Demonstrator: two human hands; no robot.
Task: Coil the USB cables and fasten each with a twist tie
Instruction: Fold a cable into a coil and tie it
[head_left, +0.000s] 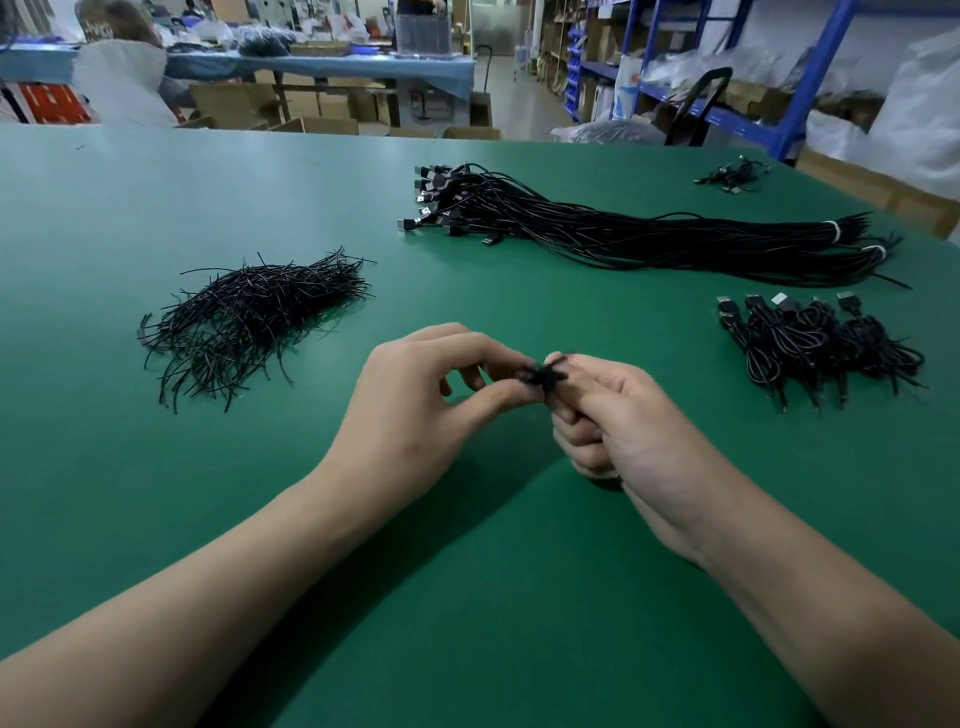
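Note:
Over the green table (467, 597), my left hand (415, 400) pinches a black twist tie (537, 375) between thumb and fingers. My right hand (623, 431) grips a coiled black USB cable, mostly hidden inside its curled fingers, right where the tie sits. The two hands meet fingertip to fingertip. A loose heap of black twist ties (244, 322) lies to the left. A long bundle of uncoiled USB cables (623, 228) stretches across the far middle. Several coiled, tied cables (815, 343) lie in a pile at the right.
A few more cables (735, 174) lie at the table's far right corner. Beyond the far edge stand cardboard boxes (322, 106), another work table (322, 65) with a seated person (122, 78), and blue shelving (727, 78) at the right.

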